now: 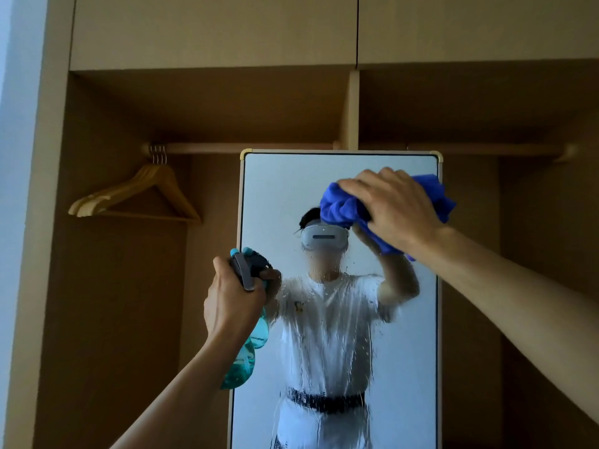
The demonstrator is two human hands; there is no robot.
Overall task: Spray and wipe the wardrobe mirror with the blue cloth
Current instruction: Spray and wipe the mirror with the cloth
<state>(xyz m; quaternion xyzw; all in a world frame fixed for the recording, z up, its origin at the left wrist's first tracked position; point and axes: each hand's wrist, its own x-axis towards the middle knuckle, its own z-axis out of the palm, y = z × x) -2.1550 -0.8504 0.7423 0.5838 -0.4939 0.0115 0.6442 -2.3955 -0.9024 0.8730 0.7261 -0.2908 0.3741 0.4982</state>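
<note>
A tall mirror (278, 189) with a pale frame stands in the open wardrobe. Its middle and lower glass is streaked with running liquid. My right hand (393, 205) presses a bunched blue cloth (340, 207) against the upper right of the glass, fingers spread over it and thumb curled under. My left hand (231, 299) grips the neck of a teal spray bottle (248, 354) beside the mirror's left edge, its dark grey trigger head pointing at the glass. The mirror reflects a person in a white shirt wearing a headset.
Wooden hangers (136, 197) hang from the rail (246, 147) at the left. A vertical divider (351, 108) splits the wardrobe above the mirror. Closed upper cupboard doors (214, 30) run along the top. A pale wall (13, 157) borders the left.
</note>
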